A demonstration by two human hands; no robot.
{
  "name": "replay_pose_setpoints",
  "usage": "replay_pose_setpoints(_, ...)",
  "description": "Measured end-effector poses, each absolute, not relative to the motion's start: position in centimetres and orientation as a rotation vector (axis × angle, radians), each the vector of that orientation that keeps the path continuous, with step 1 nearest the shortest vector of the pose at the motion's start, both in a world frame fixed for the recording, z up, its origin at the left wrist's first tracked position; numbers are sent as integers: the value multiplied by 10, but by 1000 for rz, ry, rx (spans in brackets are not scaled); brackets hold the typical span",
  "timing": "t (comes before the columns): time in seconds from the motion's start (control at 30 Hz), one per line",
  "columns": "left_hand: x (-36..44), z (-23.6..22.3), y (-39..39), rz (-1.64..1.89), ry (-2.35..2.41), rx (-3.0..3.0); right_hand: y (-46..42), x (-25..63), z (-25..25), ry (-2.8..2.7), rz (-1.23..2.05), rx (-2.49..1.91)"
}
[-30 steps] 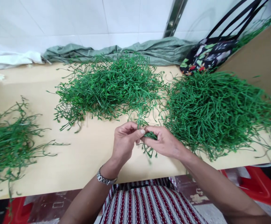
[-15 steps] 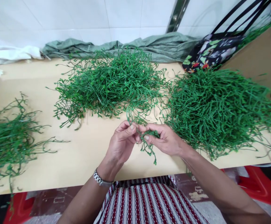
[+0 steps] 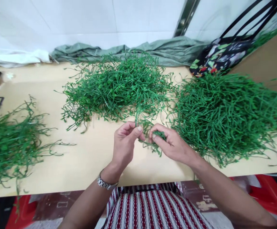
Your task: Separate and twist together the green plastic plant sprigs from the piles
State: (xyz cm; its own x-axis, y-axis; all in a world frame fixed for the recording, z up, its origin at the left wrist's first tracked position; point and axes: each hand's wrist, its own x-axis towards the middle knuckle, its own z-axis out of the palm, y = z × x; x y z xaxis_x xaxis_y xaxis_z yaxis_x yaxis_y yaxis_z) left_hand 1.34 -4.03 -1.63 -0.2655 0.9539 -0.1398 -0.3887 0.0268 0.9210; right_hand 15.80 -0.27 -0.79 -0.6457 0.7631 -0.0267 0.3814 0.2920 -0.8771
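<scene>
Thin green plastic-looking stems with small forked tips lie in piles on the pale table. My left hand [image 3: 126,140] pinches a green stem [image 3: 137,117] between thumb and fingers; the stem points up toward the middle pile [image 3: 119,86]. A small bunch of green stems [image 3: 159,135] is gripped in my right hand [image 3: 170,143], its loose ends hanging below the fingers. The two hands are close together but apart, just in front of the middle pile. The right-hand pile [image 3: 229,117] lies beside my right hand.
Another stem pile [image 3: 11,143] is at the left. A crumpled green cloth [image 3: 157,51] lies along the wall, with a white cloth [image 3: 21,57] left of it. A floral bag [image 3: 222,57] and a cardboard box [image 3: 267,60] stand at the back right. Red stools [image 3: 269,197] show below the table [image 3: 88,165].
My hands have parted slightly, the right one moving away from the left with its bunch. The whole view has shifted a little, so things appear farther right.
</scene>
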Motion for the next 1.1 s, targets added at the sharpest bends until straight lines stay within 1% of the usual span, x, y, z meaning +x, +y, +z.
replay_pose_setpoints(0.1,21,-22,-39,1605,1241,835,-2,153,-11,-1995,1502,-1122)
replay_pose_setpoints(0.23,31,-23,-34,1760,1327,936,0,147,-10,-1855,1586,-1134)
replay_pose_setpoints(0.33,36,-19,-29,1855,1352,973,0,142,-9,-1682,1767,-1010)
replay_pose_setpoints(0.47,40,-18,-21,1929,1442,1064,1,141,-9,-1278,2167,-828)
replay_pose_setpoints(0.53,40,-18,-18,1943,1469,1152,3,143,-9,-1151,2261,-775)
replay_pose_setpoints(0.63,39,-16,-15,1924,1484,1169,8,147,-8,-1107,2291,-727)
replay_pose_setpoints(0.77,39,-10,-13,1781,1449,1045,13,151,-8,-1103,2258,-783)
replay_pose_setpoints(0.93,51,-14,-10,1977,1391,1108,9,158,-11,-1013,2265,-653)
replay_pose_setpoints(1.1,51,-22,-13,1905,1160,1211,7,163,-20,-928,2313,-683)
